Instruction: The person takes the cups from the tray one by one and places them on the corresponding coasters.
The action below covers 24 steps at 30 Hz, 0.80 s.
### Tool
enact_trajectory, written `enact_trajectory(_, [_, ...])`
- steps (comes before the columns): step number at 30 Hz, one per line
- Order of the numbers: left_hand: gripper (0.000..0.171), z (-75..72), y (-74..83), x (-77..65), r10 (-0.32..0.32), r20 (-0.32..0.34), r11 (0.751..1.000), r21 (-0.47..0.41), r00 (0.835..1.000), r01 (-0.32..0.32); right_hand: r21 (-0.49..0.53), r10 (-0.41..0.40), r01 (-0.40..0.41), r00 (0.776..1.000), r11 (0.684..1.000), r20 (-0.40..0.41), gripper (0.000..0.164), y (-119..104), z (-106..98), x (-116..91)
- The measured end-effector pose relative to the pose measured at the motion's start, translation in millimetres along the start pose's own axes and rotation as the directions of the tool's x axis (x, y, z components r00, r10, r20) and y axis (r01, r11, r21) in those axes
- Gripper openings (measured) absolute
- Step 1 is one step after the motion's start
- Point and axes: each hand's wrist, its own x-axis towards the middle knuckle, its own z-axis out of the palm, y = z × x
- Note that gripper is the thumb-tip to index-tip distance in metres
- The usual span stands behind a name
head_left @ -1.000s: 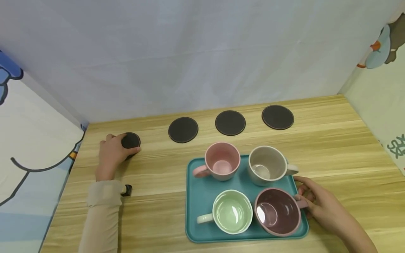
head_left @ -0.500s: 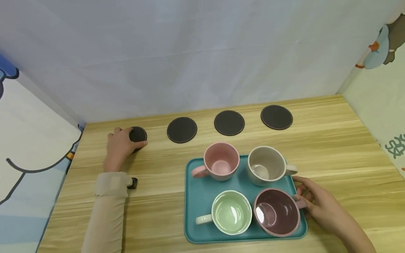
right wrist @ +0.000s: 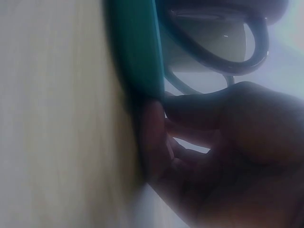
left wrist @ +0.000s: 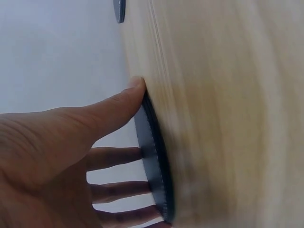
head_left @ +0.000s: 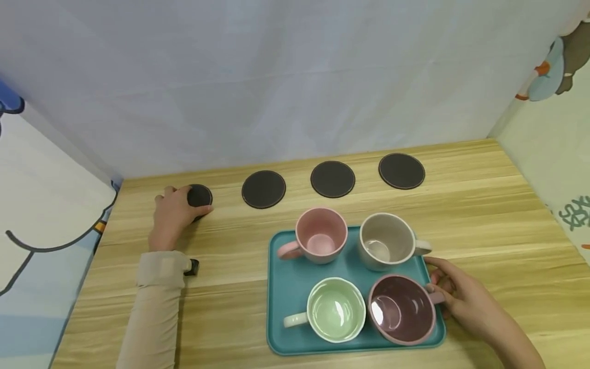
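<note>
At the back left of the table, my left hand (head_left: 172, 215) holds a round black coaster (head_left: 199, 195) by its edge. In the left wrist view the thumb sits at one side of this coaster (left wrist: 151, 147) and the fingers reach its other side; it lies flat at the tabletop. My right hand (head_left: 465, 300) grips the right rim of a teal tray (head_left: 287, 287), fingertips at the underside in the right wrist view. On the tray stand a pink mug (head_left: 321, 237), a beige mug (head_left: 386, 241), a pale green mug (head_left: 336, 310) and a mauve mug (head_left: 402, 310), its handle beside my right hand.
Along the back of the wooden table (head_left: 221, 307) lie three more black coasters, a left one (head_left: 264, 189), a middle one (head_left: 333, 179) and a right one (head_left: 401, 170). A pale cloth wall (head_left: 295, 87) rises behind them; printed panels flank both sides.
My left hand has slid the coaster rightward and slightly back, then stopped over the last half second. My right hand stays at the tray's rim; the mugs stand as before.
</note>
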Motion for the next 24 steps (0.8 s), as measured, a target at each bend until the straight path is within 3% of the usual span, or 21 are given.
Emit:
enact_trajectory(13, [0.088,2.3,0.1,1.7,-0.007,0.001,1.000,0.013,1.000,0.007,-0.009,-0.036,0.035,0.999,0.999,-0.029,0.057,2,1,1])
enact_trajectory(24, [0.081,6.8,-4.0,-15.6,0.051,-0.070,0.999,-0.007,0.996,-0.051,-0.031,-0.045,0.043,0.998,0.999,-0.039,0.057,4,1,0])
